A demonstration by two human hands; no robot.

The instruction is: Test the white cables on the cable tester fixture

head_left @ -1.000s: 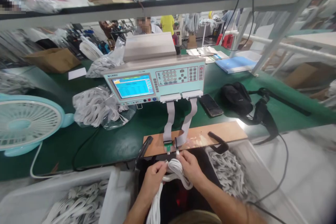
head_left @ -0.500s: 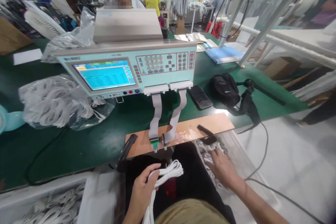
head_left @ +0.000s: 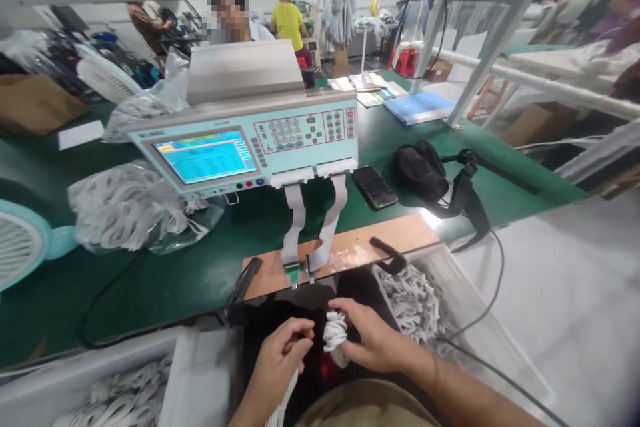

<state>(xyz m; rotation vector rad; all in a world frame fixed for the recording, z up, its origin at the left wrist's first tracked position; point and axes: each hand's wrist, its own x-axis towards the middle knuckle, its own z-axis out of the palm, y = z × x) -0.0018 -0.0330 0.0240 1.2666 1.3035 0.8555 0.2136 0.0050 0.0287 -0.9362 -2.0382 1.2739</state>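
Observation:
My right hand (head_left: 373, 339) is closed round a coiled white cable (head_left: 334, 331), held upright over my lap. Just left of it is my left hand (head_left: 284, 355), its thumb and fingers bent together. White cable strands (head_left: 283, 407) run down from under its palm toward my body; the fingertips' exact grip is partly hidden. Beyond both hands, two flat grey ribbon cables (head_left: 295, 227) drop from a tester with a lit blue screen (head_left: 207, 159). They end at small connectors and a green circuit board (head_left: 293, 275) on a copper-coloured board (head_left: 360, 245).
White bins of coiled cables stand low at right (head_left: 465, 280) and left (head_left: 183, 367). Black clamps (head_left: 244, 287) hold the board's edge. A bag of cables (head_left: 117, 213), fan (head_left: 25, 240), phone (head_left: 375, 188) and black pouch (head_left: 423, 170) lie about. A person sits behind the tester.
My right hand has come from the right bin to my lap and now holds a coiled cable. The looped bundle end no longer shows above my left hand. The view has shifted slightly.

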